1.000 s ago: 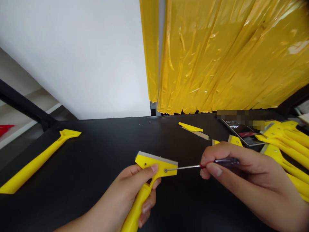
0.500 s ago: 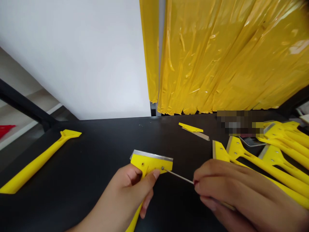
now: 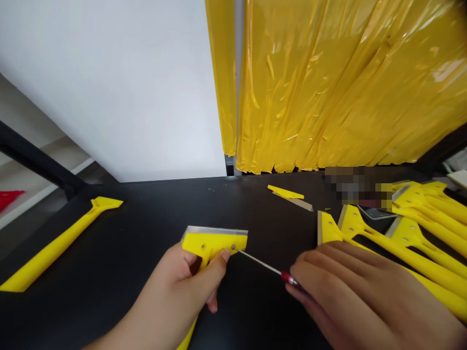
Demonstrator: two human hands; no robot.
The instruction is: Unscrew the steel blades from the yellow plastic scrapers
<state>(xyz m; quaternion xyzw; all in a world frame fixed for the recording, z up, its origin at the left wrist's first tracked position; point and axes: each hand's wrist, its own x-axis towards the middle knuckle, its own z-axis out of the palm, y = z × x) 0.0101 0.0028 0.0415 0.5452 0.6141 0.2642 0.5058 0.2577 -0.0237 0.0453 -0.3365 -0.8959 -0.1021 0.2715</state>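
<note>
My left hand (image 3: 193, 282) is closed around the neck of a yellow scraper (image 3: 215, 241), its head up and a metal blade along the top edge. The thumb lies just under the head. In my right hand (image 3: 350, 287) is a screwdriver (image 3: 259, 262) with a thin shaft and a red collar; most of its handle is hidden by the fingers. Its tip meets the screw at the right side of the scraper head. The hole at the left side of the head shows no screw that I can make out.
A yellow scraper handle (image 3: 62, 243) lies at the left of the black table (image 3: 146, 233). Behind my hands lie a small yellow strip (image 3: 286, 192) and a blade (image 3: 301, 204). Several assembled scrapers (image 3: 394, 243) are piled at the right. Yellow plastic sheeting (image 3: 310, 87) hangs behind.
My left hand and the scraper have shifted slightly left. The right hand has turned, showing more of the screwdriver's red collar; the tip stays at the same screw.
</note>
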